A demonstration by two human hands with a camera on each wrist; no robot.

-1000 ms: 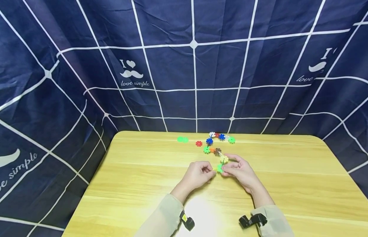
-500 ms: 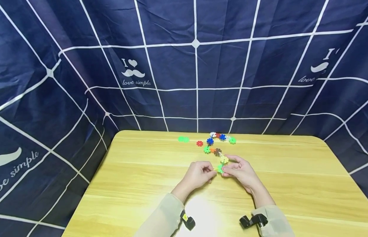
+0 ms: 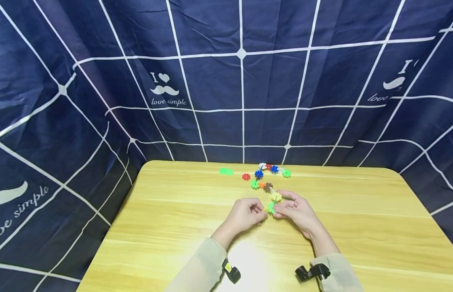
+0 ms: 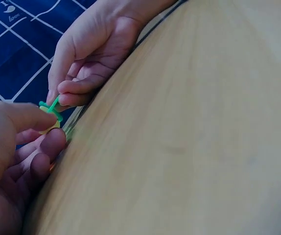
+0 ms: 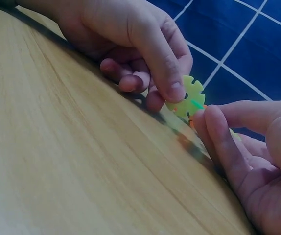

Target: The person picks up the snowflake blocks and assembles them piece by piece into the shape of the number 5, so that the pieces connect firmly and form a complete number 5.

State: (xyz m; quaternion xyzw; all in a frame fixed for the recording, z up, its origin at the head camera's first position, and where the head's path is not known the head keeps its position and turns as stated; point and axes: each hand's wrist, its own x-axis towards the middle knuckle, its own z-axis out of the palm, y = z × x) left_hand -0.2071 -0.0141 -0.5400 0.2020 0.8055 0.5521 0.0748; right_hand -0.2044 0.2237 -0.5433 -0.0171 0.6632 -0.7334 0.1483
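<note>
My left hand (image 3: 244, 213) pinches a yellow notched snowflake disc (image 5: 191, 94) between thumb and fingers. Opposite it, my right hand (image 3: 298, 211) grips a green snowflake disc (image 3: 271, 208) by thumb and fingertips. The two discs meet edge to edge, the yellow crossing the green; how deep the slots engage is hidden by fingers. From the green disc a chain of linked discs runs away over the table, through a pale yellow disc (image 3: 276, 196), a brown disc (image 3: 268, 187) and a blue disc (image 3: 258, 174), to a green end disc (image 3: 286, 173).
A loose red disc (image 3: 246, 177) lies left of the chain. Farther left, green discs (image 3: 226, 172) lie side by side or overlapping near the back edge. The wooden table (image 3: 168, 211) backs onto a dark blue curtain (image 3: 211, 129) with white lines.
</note>
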